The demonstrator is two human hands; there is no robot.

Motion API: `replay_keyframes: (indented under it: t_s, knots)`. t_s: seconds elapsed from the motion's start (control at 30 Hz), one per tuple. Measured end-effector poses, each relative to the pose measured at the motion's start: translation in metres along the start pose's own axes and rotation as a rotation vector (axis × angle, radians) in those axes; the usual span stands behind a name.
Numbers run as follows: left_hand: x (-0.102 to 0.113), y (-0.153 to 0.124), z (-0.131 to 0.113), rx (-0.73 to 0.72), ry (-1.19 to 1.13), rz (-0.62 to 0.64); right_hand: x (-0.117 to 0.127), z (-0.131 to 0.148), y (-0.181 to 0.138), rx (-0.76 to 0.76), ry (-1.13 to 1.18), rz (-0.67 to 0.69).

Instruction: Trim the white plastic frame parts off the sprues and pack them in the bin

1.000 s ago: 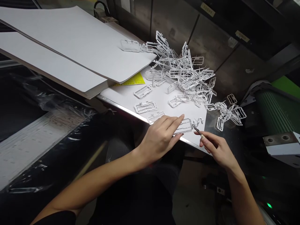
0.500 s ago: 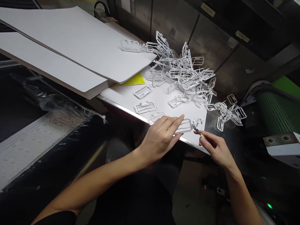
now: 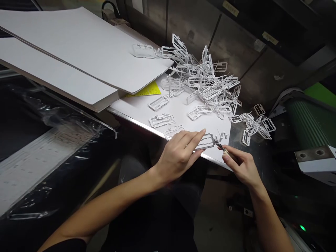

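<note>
Left hand (image 3: 178, 152) is pinched shut on the left end of a little frame (image 3: 206, 141), over the table's (image 3: 181, 113) near edge. Long axis runs roughly left-right, free end pointing at the cutter-like tool (image 3: 219, 145). It's thin, greyish-white, rectangular, kinda slotted. Right hand (image 3: 243, 164) is curled round the tool, tip right by the frame.

Workshop or factory floor, by its fittings. Heap of white rectangular plastic frames (image 3: 210, 82) toward far edge of white tabletop (image 3: 181, 116), metal strip (image 3: 136, 123) along near edge. Past right edge, green ribbed machine part (image 3: 304, 115), small glowing green light (image 3: 302, 228). Behind, dark stained metal panels (image 3: 194, 21) with pale yellow rectangular labels (image 3: 231, 8).
</note>
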State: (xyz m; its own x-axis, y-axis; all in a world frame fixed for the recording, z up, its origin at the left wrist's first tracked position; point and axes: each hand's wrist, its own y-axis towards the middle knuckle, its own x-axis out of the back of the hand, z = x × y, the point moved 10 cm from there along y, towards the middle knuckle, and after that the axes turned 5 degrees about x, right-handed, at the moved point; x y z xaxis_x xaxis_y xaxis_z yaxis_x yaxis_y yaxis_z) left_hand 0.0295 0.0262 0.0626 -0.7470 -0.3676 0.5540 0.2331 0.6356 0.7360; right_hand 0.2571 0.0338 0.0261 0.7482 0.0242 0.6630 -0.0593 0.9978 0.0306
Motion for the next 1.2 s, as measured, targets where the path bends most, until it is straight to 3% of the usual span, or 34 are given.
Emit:
replay_keyframes:
  t_s: [0.23,0.43,0.53,0.63,0.9,1.2]
  knots:
    - [-0.009,-0.003,0.014,0.055,0.044,0.050,-0.008,-0.012,0.001,0.025,0.044,-0.056]
    - [0.009,-0.018,0.075,0.264,0.141,0.048,-0.007,-0.030,-0.001,0.261,-0.464,0.024]
    - [0.017,-0.026,0.107,0.369,0.149,0.102,-0.004,-0.048,0.003,0.269,-0.624,-0.020]
    - [0.016,-0.029,0.123,0.443,0.151,0.159,0.000,-0.054,0.019,0.220,-0.636,-0.095]
    - [-0.040,-0.020,0.109,0.453,0.239,0.429,0.009,-0.045,0.085,0.049,-0.594,-0.278]
    - [-0.051,-0.016,0.105,0.449,0.313,0.596,0.012,-0.061,0.069,0.099,-0.490,-0.288]
